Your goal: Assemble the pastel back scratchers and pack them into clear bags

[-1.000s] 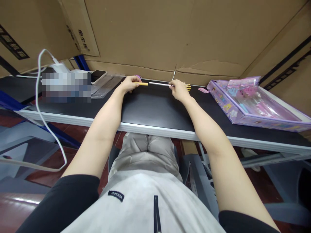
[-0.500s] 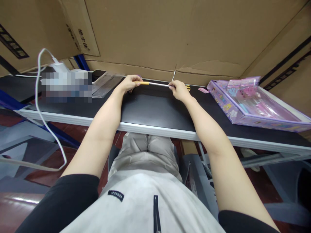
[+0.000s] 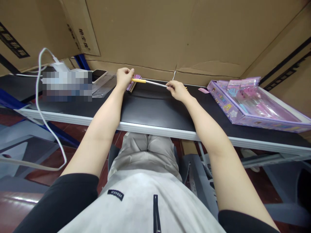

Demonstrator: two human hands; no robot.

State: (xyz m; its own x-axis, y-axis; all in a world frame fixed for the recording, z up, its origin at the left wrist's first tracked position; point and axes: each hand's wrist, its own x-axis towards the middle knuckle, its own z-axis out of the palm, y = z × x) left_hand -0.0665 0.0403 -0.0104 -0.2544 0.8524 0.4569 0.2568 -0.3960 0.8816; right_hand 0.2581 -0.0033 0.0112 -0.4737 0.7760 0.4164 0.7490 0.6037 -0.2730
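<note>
A thin telescopic back scratcher with a yellow handle (image 3: 139,80) and a silver metal rod (image 3: 156,84) stretches between my two hands, above the back of the black tabletop. My left hand (image 3: 124,77) is closed at the handle's outer end, its fingers curled. Around the rod's other end, my right hand (image 3: 178,89) is pinched, and a bit of yellow claw shows just past it. Behind and below my left hand lie more back scratchers, with a purple claw (image 3: 138,76) and dark and purple handles (image 3: 131,87).
An open purple display box (image 3: 233,111) holding bagged pink and blue claw-headed pieces stands at right. A pink tag (image 3: 203,90) lies beside it. At left are clear plastic bags (image 3: 104,85), a phone (image 3: 99,75) and a white cable (image 3: 37,87). Cardboard (image 3: 155,38) walls the back.
My left hand has shifted left and up, and the handle now tilts up toward it. The scratchers on the table show more. My right hand has moved slightly left.
</note>
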